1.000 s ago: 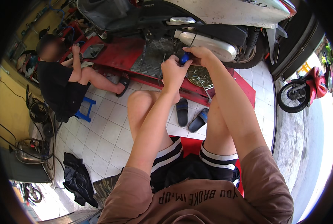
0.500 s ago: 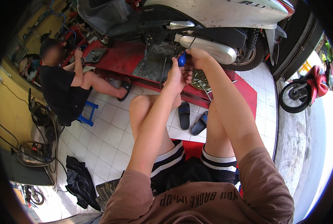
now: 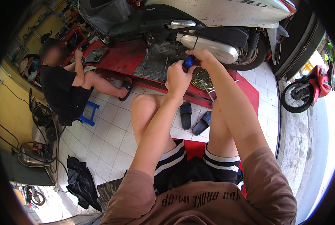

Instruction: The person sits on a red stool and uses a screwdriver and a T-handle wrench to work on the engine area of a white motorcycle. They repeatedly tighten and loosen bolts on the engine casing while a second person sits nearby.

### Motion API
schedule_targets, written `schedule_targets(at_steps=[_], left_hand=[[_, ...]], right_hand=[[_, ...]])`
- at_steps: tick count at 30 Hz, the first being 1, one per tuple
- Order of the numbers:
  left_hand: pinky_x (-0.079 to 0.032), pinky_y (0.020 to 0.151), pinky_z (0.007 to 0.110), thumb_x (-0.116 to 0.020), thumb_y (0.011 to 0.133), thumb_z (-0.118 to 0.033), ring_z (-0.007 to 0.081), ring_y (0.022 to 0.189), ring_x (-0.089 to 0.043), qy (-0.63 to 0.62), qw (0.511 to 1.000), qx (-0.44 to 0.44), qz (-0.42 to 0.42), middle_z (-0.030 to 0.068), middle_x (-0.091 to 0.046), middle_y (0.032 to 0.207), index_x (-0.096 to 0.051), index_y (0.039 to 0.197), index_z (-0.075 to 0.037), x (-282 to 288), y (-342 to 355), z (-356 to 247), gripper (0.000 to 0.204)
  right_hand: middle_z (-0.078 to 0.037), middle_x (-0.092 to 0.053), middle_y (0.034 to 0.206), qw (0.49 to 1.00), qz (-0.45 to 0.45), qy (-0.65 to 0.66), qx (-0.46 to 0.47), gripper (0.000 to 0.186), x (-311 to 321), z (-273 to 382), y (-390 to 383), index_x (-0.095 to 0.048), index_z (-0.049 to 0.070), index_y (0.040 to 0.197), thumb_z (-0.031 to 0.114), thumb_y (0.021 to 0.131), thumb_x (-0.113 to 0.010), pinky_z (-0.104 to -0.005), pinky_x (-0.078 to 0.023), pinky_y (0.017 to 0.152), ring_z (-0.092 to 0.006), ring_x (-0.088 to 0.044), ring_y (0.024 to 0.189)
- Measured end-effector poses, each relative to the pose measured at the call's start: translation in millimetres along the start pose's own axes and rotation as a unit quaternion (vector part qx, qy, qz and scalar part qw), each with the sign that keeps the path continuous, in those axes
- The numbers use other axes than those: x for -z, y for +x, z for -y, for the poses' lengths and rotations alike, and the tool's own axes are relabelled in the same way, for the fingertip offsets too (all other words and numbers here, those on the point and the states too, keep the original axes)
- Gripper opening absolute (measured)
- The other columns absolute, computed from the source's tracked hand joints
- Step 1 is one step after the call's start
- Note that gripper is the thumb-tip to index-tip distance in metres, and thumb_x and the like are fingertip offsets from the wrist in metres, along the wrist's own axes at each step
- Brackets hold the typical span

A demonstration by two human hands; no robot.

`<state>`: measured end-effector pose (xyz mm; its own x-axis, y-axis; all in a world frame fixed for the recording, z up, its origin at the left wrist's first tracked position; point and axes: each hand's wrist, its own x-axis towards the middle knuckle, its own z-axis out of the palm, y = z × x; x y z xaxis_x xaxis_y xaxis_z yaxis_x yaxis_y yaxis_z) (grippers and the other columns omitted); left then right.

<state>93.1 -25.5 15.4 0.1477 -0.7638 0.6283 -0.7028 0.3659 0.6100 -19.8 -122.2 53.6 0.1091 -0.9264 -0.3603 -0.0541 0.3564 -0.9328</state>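
Left grip [image 3: 178, 77] is wrapping round the lower end of a blue-handled tool [image 3: 188, 62], its handle smooth, glossy and bulbous; right grip [image 3: 202, 58] is grasping it nearer the thin, straight, dark shaft. Tool is hanging between both hands, in front of a scooter [image 3: 227, 15]; shaft is crossing, in view, the engine cover [image 3: 210, 48], a long rounded shell of dull silver metal. Scooter is standing over a flat red platform [image 3: 246, 93], its pale tail panel scuffed and speckled. A metal tread plate [image 3: 152, 64] is showing raised pattern and grime. Near the hands, a round yellowish dish [image 3: 196, 83] is holding slim metal pieces. Dark slip-on sandals [image 3: 185, 115] are lying on square white tiles [image 3: 107, 139]. Leftward, a co-worker [image 3: 58, 83] in black is sitting on a blue stool [image 3: 91, 112]; creased black fabric [image 3: 81, 183] is lying slack on the floor.
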Motion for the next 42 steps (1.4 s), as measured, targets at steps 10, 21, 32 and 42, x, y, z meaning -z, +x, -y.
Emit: schedule_targets(at_steps=[10,21,32,42], left_hand=[[-0.045,0.044,0.025,-0.058,0.088,-0.046,0.0154,0.050,-0.060,-0.334,0.880,0.327,0.084,0.0073,-0.060,0.060,-0.061,0.077,0.002,-1.0,8.3,2.2,0.050],[-0.047,0.048,0.030,-0.073,0.078,-0.034,0.0182,0.051,-0.062,-0.043,0.996,-0.001,-0.076,0.0099,-0.061,0.057,-0.060,0.074,0.004,5.2,4.2,-7.2,0.040],[-0.043,0.041,0.024,-0.050,0.092,-0.049,0.0140,0.047,-0.057,-0.383,0.857,0.339,0.068,0.0069,-0.058,0.060,-0.060,0.078,0.003,-0.9,10.2,13.2,0.055],[-0.048,0.048,0.028,-0.071,0.081,-0.025,0.0174,0.047,-0.060,-0.066,0.995,0.077,-0.003,0.0101,-0.062,0.061,-0.061,0.074,0.005,6.3,4.3,-0.5,0.033]], right_hand=[[-0.009,-0.065,0.081,0.998,0.042,0.040,-0.039,0.012,1.7,-0.6,12.6,-0.063,0.007,0.088,0.018,0.086,-0.063,-0.0324,-0.054,0.053,-0.0192,-0.063,0.069],[-0.007,-0.065,0.079,1.000,0.013,0.003,0.003,0.015,6.5,6.7,-9.1,-0.063,0.006,0.088,0.020,0.085,-0.065,-0.0295,-0.053,0.052,-0.0169,-0.063,0.064],[-0.004,-0.065,0.079,0.998,0.039,-0.032,-0.043,0.022,-2.0,7.2,-7.9,-0.062,0.010,0.088,0.031,0.085,-0.065,-0.0295,-0.050,0.061,-0.0171,-0.064,0.069],[-0.005,-0.063,0.063,0.995,-0.002,-0.103,0.011,0.029,2.3,8.5,-17.9,-0.065,0.007,0.074,0.033,0.073,-0.078,-0.0259,-0.044,0.046,-0.0146,-0.059,0.050]])
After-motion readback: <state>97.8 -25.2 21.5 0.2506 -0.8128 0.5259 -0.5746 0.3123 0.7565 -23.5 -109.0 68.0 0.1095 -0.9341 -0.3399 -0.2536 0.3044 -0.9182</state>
